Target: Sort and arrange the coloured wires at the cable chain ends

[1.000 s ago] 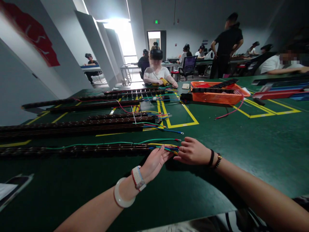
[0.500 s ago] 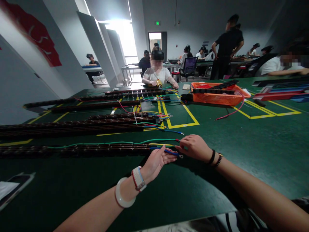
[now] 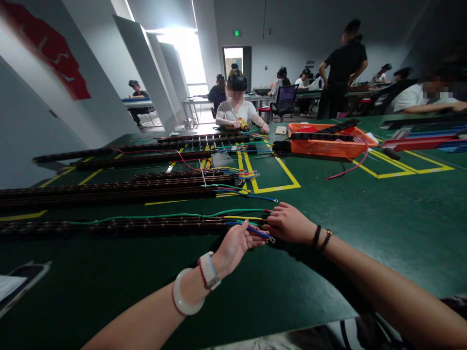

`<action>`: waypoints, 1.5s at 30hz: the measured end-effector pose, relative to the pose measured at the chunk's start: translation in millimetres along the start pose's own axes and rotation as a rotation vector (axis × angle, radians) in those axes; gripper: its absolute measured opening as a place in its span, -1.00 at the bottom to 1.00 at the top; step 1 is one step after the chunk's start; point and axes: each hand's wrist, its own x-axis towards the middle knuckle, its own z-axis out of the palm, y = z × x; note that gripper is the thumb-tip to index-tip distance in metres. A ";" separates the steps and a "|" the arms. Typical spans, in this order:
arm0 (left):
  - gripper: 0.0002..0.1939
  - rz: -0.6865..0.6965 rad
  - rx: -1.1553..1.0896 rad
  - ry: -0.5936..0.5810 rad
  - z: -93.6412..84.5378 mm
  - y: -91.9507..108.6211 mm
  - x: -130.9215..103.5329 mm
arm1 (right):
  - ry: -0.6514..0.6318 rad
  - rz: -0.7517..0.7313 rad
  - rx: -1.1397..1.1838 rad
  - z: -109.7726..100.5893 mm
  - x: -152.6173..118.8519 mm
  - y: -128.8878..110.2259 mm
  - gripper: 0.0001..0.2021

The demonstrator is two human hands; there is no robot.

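Observation:
A blue wire (image 3: 258, 232) with a ring terminal at its tip lies across my left hand (image 3: 239, 240). That palm faces up, with the thumb pressed over the wire. My right hand (image 3: 290, 222) has its fingers curled at the end of a yellow wire (image 3: 242, 217), whose tip they hide. A green wire (image 3: 233, 211) with a red-sleeved end reaches up to the right knuckles. These wires come out of a long dark wire harness (image 3: 160, 223) lying on the green table (image 3: 146, 277).
Further bundled harnesses (image 3: 175, 187) lie beyond, with loose wire ends. An orange basket (image 3: 321, 148) holds dark strips. A co-worker (image 3: 235, 109) across the table holds a yellow tool (image 3: 241, 124). A tray-like object (image 3: 34, 282) is at left. Coloured strips (image 3: 419, 141) lie at right.
The blue wire's terminal has dipped slightly in my left hand. My right hand has shifted a little left and stays curled. The co-worker's yellow tool has tilted lower.

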 end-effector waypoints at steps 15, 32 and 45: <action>-0.70 0.024 -0.074 -0.014 -0.1 -0.5 0.8 | 0.184 -0.089 0.018 -3.3 -1.0 -16.3 -0.64; -0.44 -0.115 0.609 -0.337 6.4 -5.6 -7.5 | -0.034 -0.076 0.146 13.4 1.4 -15.2 -0.77; -0.44 -0.095 0.648 -0.341 9.2 -3.1 -8.4 | 0.244 0.090 0.195 13.0 2.2 -11.6 -0.82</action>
